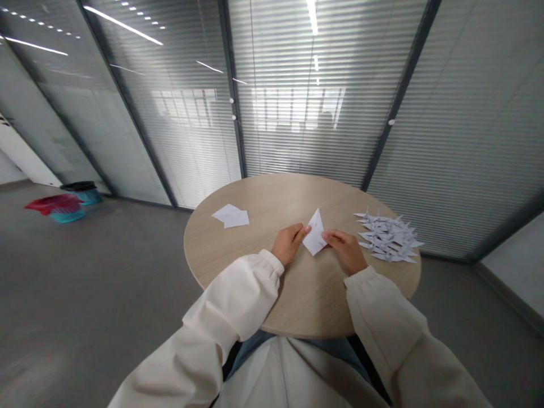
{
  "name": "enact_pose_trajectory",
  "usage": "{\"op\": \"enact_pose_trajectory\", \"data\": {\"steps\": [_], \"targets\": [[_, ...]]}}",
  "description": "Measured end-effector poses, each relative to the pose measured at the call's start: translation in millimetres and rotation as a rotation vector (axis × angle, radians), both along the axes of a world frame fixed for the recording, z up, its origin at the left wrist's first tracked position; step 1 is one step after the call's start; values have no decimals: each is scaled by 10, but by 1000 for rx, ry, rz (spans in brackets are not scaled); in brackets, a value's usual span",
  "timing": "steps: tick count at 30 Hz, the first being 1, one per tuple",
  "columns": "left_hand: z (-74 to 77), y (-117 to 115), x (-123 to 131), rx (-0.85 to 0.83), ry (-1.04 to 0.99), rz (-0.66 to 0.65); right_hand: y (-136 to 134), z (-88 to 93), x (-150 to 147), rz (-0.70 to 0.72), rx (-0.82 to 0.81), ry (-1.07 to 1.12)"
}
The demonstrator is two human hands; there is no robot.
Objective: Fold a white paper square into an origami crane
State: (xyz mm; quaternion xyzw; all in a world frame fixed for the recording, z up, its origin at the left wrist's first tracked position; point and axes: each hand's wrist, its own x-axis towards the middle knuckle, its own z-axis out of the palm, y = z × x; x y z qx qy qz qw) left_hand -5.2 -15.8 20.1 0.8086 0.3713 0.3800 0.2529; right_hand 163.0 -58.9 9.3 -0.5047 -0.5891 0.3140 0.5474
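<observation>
A folded white paper (315,233), shaped like a kite with its long point facing away from me, is held above the table between both hands. My left hand (289,243) pinches its left edge, thumb on top. On the opposite edge, my right hand (345,249) grips the paper with thumb and fingers. Something small and red shows beneath the right fingers, too little to name. To the right lies a pile of folded paper cranes (389,237), with many thin points. Flat white paper sheets (231,216) rest at the left of the table, partly overlapping.
The round wooden table (297,309) stands close to a glass partition with blinds (306,147). On the grey floor at the left are two blue bins, one with a red liner (55,203) and one with a black liner (79,186).
</observation>
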Motion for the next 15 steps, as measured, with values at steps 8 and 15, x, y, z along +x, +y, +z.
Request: {"op": "enact_pose_trajectory", "data": {"steps": [8,15], "targets": [[9,3,-2,50,27,-4,13,-27,15,-23,12,29],[13,3,-6,51,-8,-44,-8,-5,9,-27,20,34]]}}
